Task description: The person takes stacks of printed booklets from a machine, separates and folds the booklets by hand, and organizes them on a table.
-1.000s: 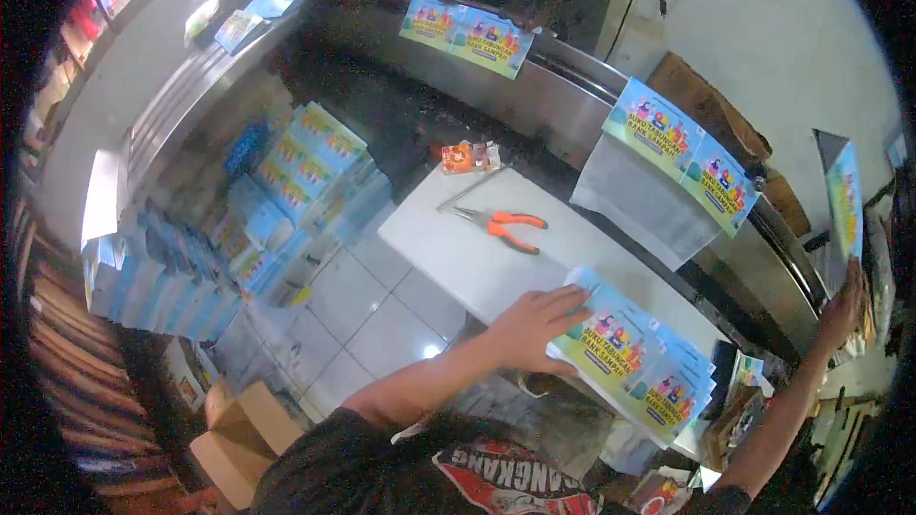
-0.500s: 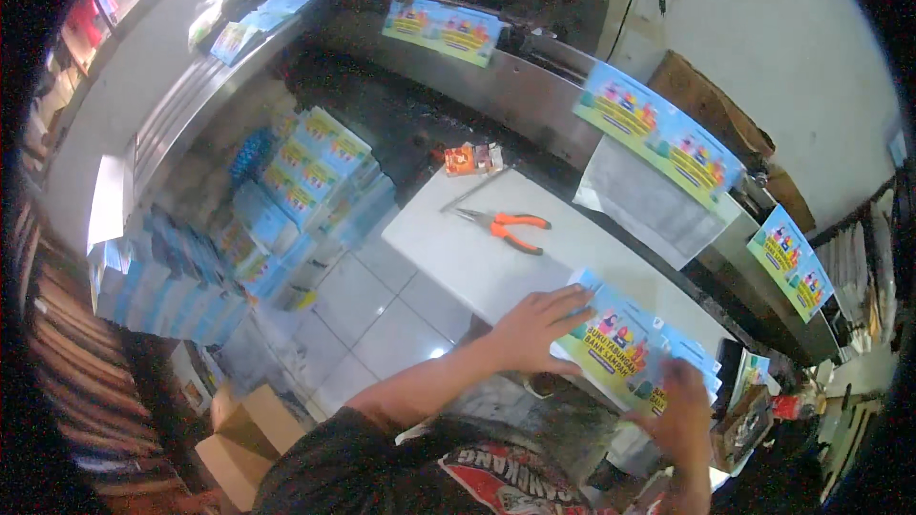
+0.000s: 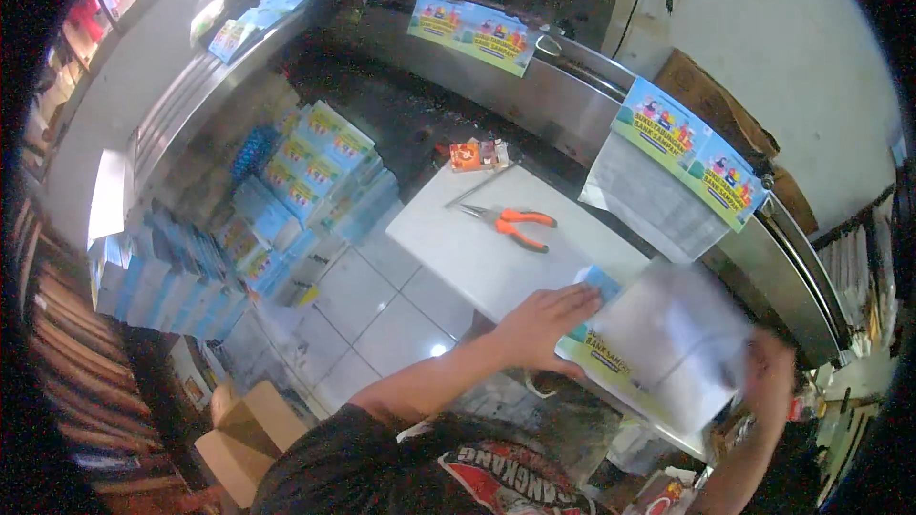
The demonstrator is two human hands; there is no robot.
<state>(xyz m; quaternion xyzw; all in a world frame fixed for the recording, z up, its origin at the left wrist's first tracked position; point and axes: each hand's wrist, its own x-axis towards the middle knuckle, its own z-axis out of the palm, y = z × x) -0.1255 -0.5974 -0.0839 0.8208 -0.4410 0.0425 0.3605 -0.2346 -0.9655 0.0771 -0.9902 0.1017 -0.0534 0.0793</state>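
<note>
Under my left hand [image 3: 553,319] is the left end of a pile of printed booklets [image 3: 603,369] with blue, green and yellow covers. Its fingers stretch over the pile, thumb apart. A white-paged booklet [image 3: 668,348], smeared by motion, covers most of the pile. At its right edge is my right hand [image 3: 769,367], closed on it but blurred. Both lie on a white tabletop [image 3: 448,229]. Orange-handled pliers [image 3: 515,226] and a thin metal rod [image 3: 482,188] rest farther left on it.
Behind the tabletop runs a metal rail [image 3: 563,100] with a printed cover [image 3: 472,31] and an open booklet [image 3: 682,153] draped over it. Tall stacks of booklets [image 3: 310,167] stand at the left. A small orange box [image 3: 468,154] sits at the tabletop's far corner; a cardboard box [image 3: 253,439] is lower left.
My right hand has moved right and now has the white-paged booklet over the pile. The rightmost cover is gone from the rail; the other two appear farther right. My left hand stays almost in place.
</note>
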